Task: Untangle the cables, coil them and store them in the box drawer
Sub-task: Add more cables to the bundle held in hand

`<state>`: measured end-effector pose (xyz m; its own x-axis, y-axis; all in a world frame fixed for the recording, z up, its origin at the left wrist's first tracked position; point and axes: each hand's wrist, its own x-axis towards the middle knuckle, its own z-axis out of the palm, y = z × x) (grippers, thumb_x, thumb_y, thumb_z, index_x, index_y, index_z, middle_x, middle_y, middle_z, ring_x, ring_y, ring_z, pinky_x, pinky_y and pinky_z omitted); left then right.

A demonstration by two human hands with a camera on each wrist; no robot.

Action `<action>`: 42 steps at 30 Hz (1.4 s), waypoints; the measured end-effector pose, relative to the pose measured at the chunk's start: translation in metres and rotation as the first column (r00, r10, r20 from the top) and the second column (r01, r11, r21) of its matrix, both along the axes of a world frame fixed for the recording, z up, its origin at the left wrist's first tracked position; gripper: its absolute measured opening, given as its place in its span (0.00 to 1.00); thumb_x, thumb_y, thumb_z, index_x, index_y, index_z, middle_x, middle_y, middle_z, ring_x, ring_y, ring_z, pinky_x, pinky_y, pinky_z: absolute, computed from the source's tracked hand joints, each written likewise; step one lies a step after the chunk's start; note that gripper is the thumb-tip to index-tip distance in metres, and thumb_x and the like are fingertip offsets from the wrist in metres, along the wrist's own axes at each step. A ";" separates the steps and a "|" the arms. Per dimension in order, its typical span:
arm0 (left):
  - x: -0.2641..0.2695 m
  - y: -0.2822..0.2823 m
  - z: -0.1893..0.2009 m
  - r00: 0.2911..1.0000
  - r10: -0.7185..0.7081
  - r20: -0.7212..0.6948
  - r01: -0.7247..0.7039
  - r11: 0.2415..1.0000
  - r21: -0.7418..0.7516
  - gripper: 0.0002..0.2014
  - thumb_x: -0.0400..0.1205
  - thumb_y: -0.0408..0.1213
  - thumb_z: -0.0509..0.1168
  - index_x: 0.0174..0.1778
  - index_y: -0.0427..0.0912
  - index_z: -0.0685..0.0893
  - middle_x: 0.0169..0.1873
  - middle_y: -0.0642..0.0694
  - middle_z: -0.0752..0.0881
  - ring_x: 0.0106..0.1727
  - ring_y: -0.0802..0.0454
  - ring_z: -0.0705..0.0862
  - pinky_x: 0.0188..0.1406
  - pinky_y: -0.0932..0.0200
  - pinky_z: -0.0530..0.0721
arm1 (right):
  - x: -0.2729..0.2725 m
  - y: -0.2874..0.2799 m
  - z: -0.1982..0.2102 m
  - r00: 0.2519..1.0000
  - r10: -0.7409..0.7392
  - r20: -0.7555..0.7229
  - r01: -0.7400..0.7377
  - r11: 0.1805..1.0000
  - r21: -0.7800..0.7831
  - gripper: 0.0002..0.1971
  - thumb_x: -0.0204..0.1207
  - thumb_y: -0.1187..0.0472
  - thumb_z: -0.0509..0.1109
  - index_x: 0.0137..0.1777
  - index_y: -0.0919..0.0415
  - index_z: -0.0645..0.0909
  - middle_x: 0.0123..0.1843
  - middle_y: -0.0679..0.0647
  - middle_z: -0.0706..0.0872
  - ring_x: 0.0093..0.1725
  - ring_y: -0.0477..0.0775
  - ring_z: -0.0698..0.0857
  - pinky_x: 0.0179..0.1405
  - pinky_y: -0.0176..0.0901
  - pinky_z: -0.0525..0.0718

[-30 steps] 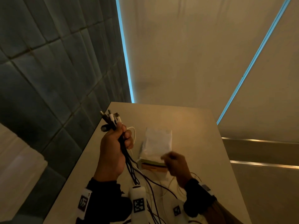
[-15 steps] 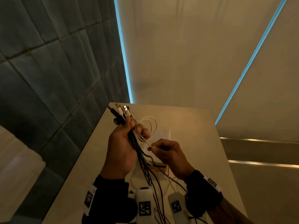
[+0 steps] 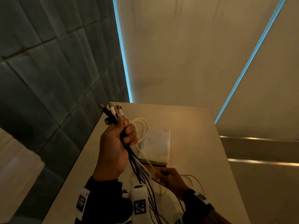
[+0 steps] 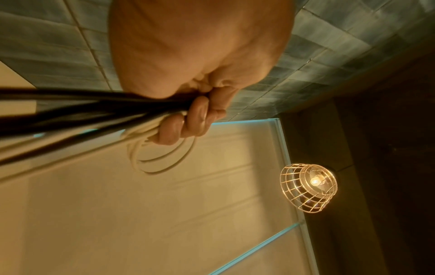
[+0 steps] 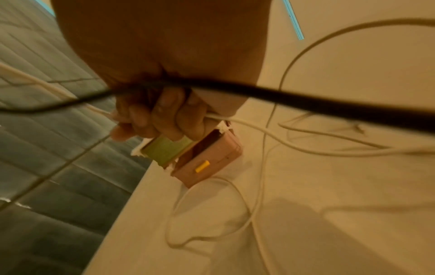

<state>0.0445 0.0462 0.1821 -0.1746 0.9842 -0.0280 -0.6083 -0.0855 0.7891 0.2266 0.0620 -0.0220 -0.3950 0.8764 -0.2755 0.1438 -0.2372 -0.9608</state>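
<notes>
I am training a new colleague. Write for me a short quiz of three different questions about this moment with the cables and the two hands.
1. True or false: the left hand grips a bundle of cables with the plug ends sticking out above the fist.
2. Multiple choice: the white cable beside the left hand's fingers forms A) a straight line, B) a few loops, C) a knot on the table.
3. Fill in: the right hand pinches a thin ___ cable in front of the box drawer.

Key: 1 true; 2 B; 3 white.
</notes>
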 end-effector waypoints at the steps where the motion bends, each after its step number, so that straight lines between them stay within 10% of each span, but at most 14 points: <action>1: -0.001 0.000 0.002 1.000 0.002 -0.012 -0.002 1.000 0.006 0.13 0.84 0.43 0.55 0.35 0.45 0.71 0.26 0.51 0.69 0.22 0.58 0.64 0.24 0.63 0.64 | 0.002 -0.001 -0.007 0.998 0.017 0.053 -0.017 1.000 0.013 0.14 0.80 0.65 0.66 0.32 0.60 0.82 0.26 0.53 0.75 0.27 0.48 0.70 0.31 0.40 0.69; 7: -0.005 0.001 -0.004 0.997 0.056 -0.058 -0.060 0.996 -0.067 0.15 0.88 0.41 0.52 0.35 0.45 0.72 0.27 0.50 0.71 0.22 0.58 0.65 0.23 0.64 0.66 | 0.012 0.009 -0.015 0.945 -0.067 0.319 0.064 0.998 0.020 0.14 0.75 0.65 0.67 0.29 0.55 0.84 0.22 0.43 0.80 0.26 0.43 0.76 0.30 0.38 0.75; 11: 0.003 0.002 -0.006 0.982 0.110 -0.153 -0.133 0.980 -0.150 0.15 0.89 0.41 0.52 0.35 0.44 0.72 0.26 0.49 0.78 0.23 0.57 0.72 0.24 0.63 0.69 | 0.002 0.029 0.058 0.963 -0.270 -0.024 0.270 0.962 0.035 0.07 0.78 0.67 0.68 0.40 0.69 0.83 0.25 0.52 0.75 0.21 0.45 0.70 0.19 0.37 0.67; 15: 0.016 0.004 -0.008 0.977 0.126 -0.173 -0.168 0.951 -0.260 0.14 0.88 0.42 0.55 0.37 0.43 0.76 0.32 0.43 0.86 0.31 0.52 0.81 0.31 0.59 0.75 | -0.010 0.032 0.149 0.917 -0.124 -0.379 0.199 0.966 0.165 0.07 0.79 0.69 0.67 0.43 0.75 0.79 0.24 0.50 0.73 0.21 0.46 0.65 0.19 0.35 0.61; 19: 0.026 0.002 -0.001 0.992 0.093 -0.088 -0.108 0.975 -0.195 0.15 0.88 0.41 0.55 0.44 0.35 0.81 0.38 0.37 0.87 0.38 0.45 0.83 0.42 0.52 0.81 | -0.023 0.017 0.187 0.937 0.057 -0.343 0.061 0.944 0.323 0.08 0.79 0.69 0.68 0.38 0.69 0.81 0.21 0.46 0.73 0.20 0.44 0.64 0.20 0.34 0.62; 29: 0.032 -0.004 0.006 0.994 -0.047 0.095 0.051 0.998 -0.040 0.13 0.83 0.43 0.56 0.33 0.43 0.72 0.28 0.47 0.68 0.30 0.51 0.71 0.41 0.53 0.72 | -0.026 0.012 0.138 0.840 0.052 -0.541 -0.119 0.989 -0.090 0.15 0.77 0.58 0.64 0.30 0.58 0.68 0.26 0.54 0.54 0.21 0.48 0.54 0.19 0.37 0.54; 33: 0.022 0.000 0.004 0.991 -0.028 0.128 0.028 1.000 0.006 0.16 0.87 0.41 0.51 0.34 0.44 0.72 0.26 0.51 0.69 0.25 0.57 0.66 0.30 0.61 0.69 | -0.014 0.019 0.094 0.928 0.056 -0.368 -0.062 0.998 -0.003 0.18 0.83 0.57 0.64 0.30 0.56 0.72 0.31 0.61 0.54 0.24 0.49 0.56 0.23 0.43 0.53; 42: 0.003 0.003 0.002 0.993 0.090 0.073 -0.089 0.996 -0.009 0.15 0.87 0.40 0.51 0.33 0.46 0.71 0.25 0.53 0.70 0.22 0.59 0.66 0.22 0.64 0.67 | 0.006 0.017 0.023 0.998 -0.002 0.055 -0.009 0.982 0.188 0.17 0.81 0.60 0.68 0.28 0.56 0.80 0.22 0.42 0.77 0.25 0.39 0.73 0.30 0.33 0.72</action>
<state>0.0472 0.0490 0.1843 -0.2594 0.9645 -0.0495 -0.6549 -0.1380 0.7430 0.2321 0.0786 0.0007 -0.3870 0.9133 -0.1271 0.1976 -0.0524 -0.9789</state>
